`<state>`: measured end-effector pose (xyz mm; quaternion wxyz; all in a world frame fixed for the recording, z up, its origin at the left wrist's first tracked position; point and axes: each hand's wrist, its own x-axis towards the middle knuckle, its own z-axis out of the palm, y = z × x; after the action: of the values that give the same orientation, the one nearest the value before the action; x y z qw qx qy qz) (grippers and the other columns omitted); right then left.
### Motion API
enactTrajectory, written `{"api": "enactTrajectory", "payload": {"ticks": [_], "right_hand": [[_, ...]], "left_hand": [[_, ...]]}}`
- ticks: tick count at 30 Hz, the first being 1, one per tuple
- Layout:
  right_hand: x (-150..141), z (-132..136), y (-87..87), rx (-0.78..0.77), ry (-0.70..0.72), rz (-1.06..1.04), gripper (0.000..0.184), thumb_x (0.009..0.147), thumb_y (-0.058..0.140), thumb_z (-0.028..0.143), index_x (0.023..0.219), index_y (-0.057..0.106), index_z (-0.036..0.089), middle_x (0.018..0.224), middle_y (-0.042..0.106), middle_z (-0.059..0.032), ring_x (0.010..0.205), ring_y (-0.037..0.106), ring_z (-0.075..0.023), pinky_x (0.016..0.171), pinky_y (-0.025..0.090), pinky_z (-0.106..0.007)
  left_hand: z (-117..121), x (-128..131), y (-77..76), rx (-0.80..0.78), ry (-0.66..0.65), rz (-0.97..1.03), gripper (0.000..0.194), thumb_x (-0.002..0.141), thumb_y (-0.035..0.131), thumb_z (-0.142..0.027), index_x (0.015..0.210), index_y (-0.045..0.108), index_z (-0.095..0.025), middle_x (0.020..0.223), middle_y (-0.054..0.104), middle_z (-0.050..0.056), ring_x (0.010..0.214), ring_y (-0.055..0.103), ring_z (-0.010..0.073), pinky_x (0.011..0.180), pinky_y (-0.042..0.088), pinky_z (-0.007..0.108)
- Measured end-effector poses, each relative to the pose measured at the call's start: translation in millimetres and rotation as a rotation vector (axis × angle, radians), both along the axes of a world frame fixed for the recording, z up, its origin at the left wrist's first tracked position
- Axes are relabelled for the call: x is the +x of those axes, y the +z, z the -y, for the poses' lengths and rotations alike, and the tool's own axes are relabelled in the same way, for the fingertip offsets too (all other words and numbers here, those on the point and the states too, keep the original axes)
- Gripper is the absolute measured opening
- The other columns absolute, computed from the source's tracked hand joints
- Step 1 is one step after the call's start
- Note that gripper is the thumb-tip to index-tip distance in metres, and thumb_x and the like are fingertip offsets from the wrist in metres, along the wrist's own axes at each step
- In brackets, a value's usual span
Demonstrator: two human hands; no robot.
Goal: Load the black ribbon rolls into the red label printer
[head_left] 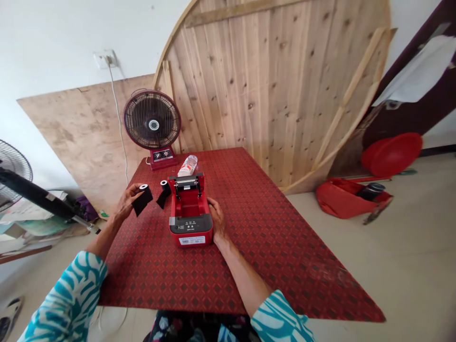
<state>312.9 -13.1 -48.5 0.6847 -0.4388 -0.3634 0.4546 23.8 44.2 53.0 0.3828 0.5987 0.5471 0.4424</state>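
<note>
A red and black label printer stands on the patterned red table with its lid raised at the back, and its inner bay shows bare red. My right hand grips the printer's right side, its fingers partly hidden behind the casing. Left of the printer, my left hand pinches a small roll of black paper with a white core end, a dark strip hanging from it. Between that hand and the printer, a second black paper roll is on the table, its loose end unrolled toward me.
Behind the printer a clear plastic bottle lies on the table. A dark red fan stands at the far left corner. Another fan is at the left edge. A red bag lies on the floor to the right.
</note>
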Motion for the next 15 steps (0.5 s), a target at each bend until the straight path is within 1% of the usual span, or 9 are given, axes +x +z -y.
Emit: {"api": "enactTrajectory", "payload": {"ticks": [2, 3, 5, 7, 9, 11, 13, 15], "right_hand": [[-1.5, 0.0, 1.5, 0.005, -0.001, -0.016, 0.034, 0.078, 0.051, 0.038, 0.105, 0.067, 0.024, 0.109, 0.071, -0.0022, 0.104, 0.061, -0.0223, 0.090, 0.046, -0.037], [-2.1, 0.1, 2.5, 0.009, 0.000, -0.024, 0.034, 0.078, 0.051, 0.038, 0.105, 0.067, 0.024, 0.108, 0.071, -0.0022, 0.104, 0.061, -0.0223, 0.090, 0.046, -0.037], [-2.9, 0.4, 4.8, 0.019, -0.001, -0.031, 0.034, 0.079, 0.051, 0.037, 0.105, 0.067, 0.025, 0.108, 0.071, -0.0020, 0.104, 0.060, -0.0221, 0.092, 0.045, -0.038], [-3.1, 0.7, 7.0, 0.038, -0.012, -0.019, 0.032, 0.078, 0.051, 0.036, 0.103, 0.068, 0.025, 0.108, 0.070, -0.0015, 0.105, 0.060, -0.0217, 0.095, 0.043, -0.038], [-2.9, 0.8, 8.4, 0.056, -0.029, 0.000, 0.031, 0.078, 0.051, 0.036, 0.101, 0.068, 0.025, 0.107, 0.070, -0.0012, 0.106, 0.060, -0.0212, 0.097, 0.042, -0.038], [-2.7, 0.6, 8.9, 0.061, -0.036, 0.016, 0.031, 0.078, 0.050, 0.036, 0.101, 0.069, 0.025, 0.107, 0.070, -0.0011, 0.106, 0.059, -0.0210, 0.097, 0.042, -0.037], [-2.6, 0.4, 8.6, 0.059, -0.032, 0.022, 0.032, 0.078, 0.050, 0.036, 0.102, 0.068, 0.025, 0.107, 0.070, -0.0013, 0.106, 0.059, -0.0211, 0.097, 0.042, -0.037], [-2.7, 0.1, 8.2, 0.056, -0.035, 0.021, 0.032, 0.078, 0.050, 0.035, 0.102, 0.068, 0.025, 0.108, 0.069, -0.0017, 0.107, 0.058, -0.0213, 0.098, 0.041, -0.038]], "left_hand": [[20.5, 8.2, 21.0, -0.048, -0.116, 0.039, 0.056, 0.061, 0.073, -0.058, 0.098, 0.057, -0.020, 0.086, 0.071, 0.006, 0.074, 0.068, 0.0217, 0.068, 0.054, 0.032], [30.3, 15.8, 31.0, -0.067, -0.189, 0.015, 0.053, 0.064, 0.072, -0.055, 0.101, 0.058, -0.020, 0.087, 0.072, 0.006, 0.074, 0.068, 0.0213, 0.068, 0.054, 0.032], [47.0, 37.8, 48.0, -0.052, -0.342, -0.125, 0.050, 0.069, 0.071, -0.051, 0.105, 0.060, -0.019, 0.093, 0.072, 0.007, 0.078, 0.067, 0.0215, 0.071, 0.054, 0.033], [57.5, 65.5, 58.7, 0.043, -0.484, -0.350, 0.040, 0.072, 0.068, -0.044, 0.104, 0.064, -0.019, 0.097, 0.072, 0.006, 0.085, 0.066, 0.0214, 0.078, 0.052, 0.033], [60.6, 93.1, 62.9, 0.107, -0.556, -0.571, 0.034, 0.076, 0.064, -0.039, 0.105, 0.067, -0.021, 0.099, 0.072, 0.004, 0.089, 0.065, 0.0203, 0.084, 0.050, 0.032], [57.6, 115.4, 62.6, 0.147, -0.570, -0.720, 0.032, 0.078, 0.061, -0.035, 0.107, 0.067, -0.022, 0.102, 0.072, 0.002, 0.089, 0.065, 0.0193, 0.084, 0.049, 0.030], [51.6, 130.4, 60.7, 0.161, -0.572, -0.838, 0.030, 0.079, 0.060, -0.032, 0.106, 0.067, -0.022, 0.102, 0.072, 0.001, 0.090, 0.066, 0.0192, 0.081, 0.050, 0.028], [45.7, 139.5, 58.6, 0.158, -0.580, -0.956, 0.026, 0.080, 0.060, -0.031, 0.103, 0.069, -0.023, 0.100, 0.073, 0.001, 0.091, 0.066, 0.0202, 0.079, 0.049, 0.027]]}}
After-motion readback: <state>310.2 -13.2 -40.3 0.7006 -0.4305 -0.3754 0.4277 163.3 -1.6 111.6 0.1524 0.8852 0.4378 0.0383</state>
